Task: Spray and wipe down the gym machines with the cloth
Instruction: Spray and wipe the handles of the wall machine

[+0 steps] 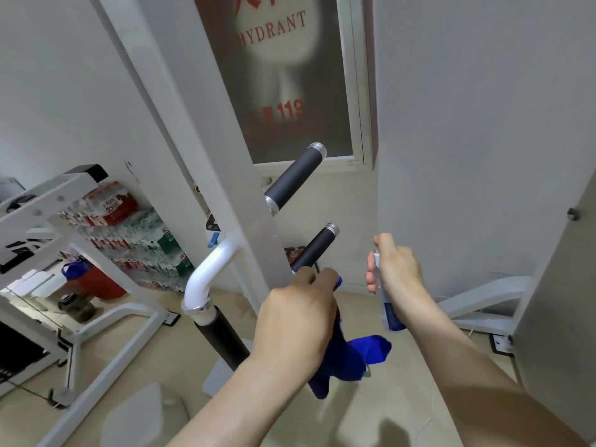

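Door sign (277, 30) reads HYDRANT, 119 — hands hold cloth (351, 356), spray bottle (390, 314).

White walls (467, 91), beige floor (167, 359), and a glass-fronted hydrant cabinet (290, 75).

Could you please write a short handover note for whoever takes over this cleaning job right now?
The left hand grips the blue cloth at the base of the lower black grip.
The right hand holds the spray bottle upright beside that grip.
Done: the picture does not show which parts are wiped.
Left, probably: wipe this grip, then the upper grip and the curved-tube grip.
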{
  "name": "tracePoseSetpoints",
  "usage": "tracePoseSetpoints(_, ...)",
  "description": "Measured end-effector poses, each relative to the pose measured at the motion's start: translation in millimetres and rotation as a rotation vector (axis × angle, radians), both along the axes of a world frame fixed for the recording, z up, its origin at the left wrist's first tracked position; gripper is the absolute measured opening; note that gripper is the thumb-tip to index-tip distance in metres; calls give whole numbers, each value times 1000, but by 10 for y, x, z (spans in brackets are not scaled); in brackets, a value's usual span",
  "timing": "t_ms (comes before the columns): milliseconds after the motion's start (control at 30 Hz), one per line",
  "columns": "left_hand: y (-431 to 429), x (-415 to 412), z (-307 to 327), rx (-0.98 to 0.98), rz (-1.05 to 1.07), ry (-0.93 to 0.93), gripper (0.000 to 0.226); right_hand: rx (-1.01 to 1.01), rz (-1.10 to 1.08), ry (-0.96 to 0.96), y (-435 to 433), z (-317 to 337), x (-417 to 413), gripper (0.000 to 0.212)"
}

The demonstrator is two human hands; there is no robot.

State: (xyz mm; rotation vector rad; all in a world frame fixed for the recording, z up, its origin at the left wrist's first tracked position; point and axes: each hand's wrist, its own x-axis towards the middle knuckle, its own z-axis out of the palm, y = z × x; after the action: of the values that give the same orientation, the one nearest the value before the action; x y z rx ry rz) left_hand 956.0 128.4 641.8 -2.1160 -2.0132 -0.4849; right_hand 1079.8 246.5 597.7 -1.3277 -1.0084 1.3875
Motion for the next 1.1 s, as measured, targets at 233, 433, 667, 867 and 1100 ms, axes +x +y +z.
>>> tracePoseSetpoints(233,167,67,336,-76,14,-554,35,-227,841,81,-244,-38,155,59)
tracePoseSetpoints(433,354,29,536,-54,105,-613,48,-152,725,36,-241,-140,122,23)
tracePoseSetpoints(667,363,167,507,-253,119,630,29,46,288,265,-33,265,2,11)
tracePoseSetpoints(867,598,96,623,140,-58,689,39,165,181,176,152,408,-216,24)
tracePoseSetpoints(1100,562,41,531,100,-40,883,48,350,420,-233,264,438,-511,17)
